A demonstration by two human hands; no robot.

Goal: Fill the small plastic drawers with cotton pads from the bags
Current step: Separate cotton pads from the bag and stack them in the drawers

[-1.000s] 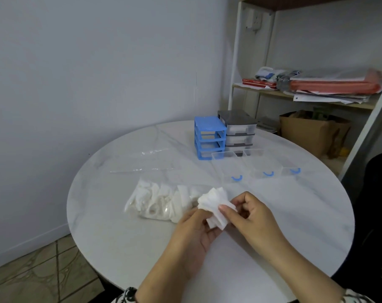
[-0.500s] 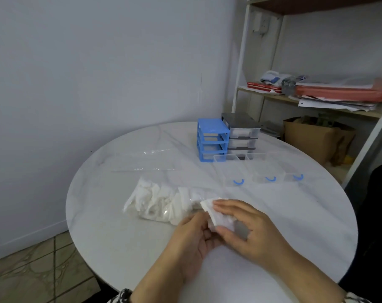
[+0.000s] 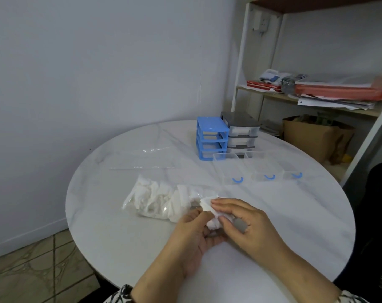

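Both my hands hold a small stack of white cotton pads [image 3: 212,217] above the round white table [image 3: 306,215]. My left hand [image 3: 194,235] cups the stack from below and my right hand [image 3: 244,221] covers it from above, fingers curled over it. A clear bag of cotton pads [image 3: 163,200] lies just left of my hands. Three clear drawers with blue handles [image 3: 238,171] [image 3: 266,169] [image 3: 295,171] stand pulled out on the table beyond my hands. Behind them stand a blue drawer frame [image 3: 212,138] with bare slots and a grey drawer unit [image 3: 240,132].
A flat clear plastic bag [image 3: 146,158] lies on the table's far left part. A white shelf rack [image 3: 317,92] with papers and red folders stands behind the table at right, with a cardboard box [image 3: 317,136] under it. Tiled floor shows at lower left.
My hands have lowered toward the table with the pads. My right hand has moved from pinching the stack's edge to lying over it, and the fanned pads are now pressed together.
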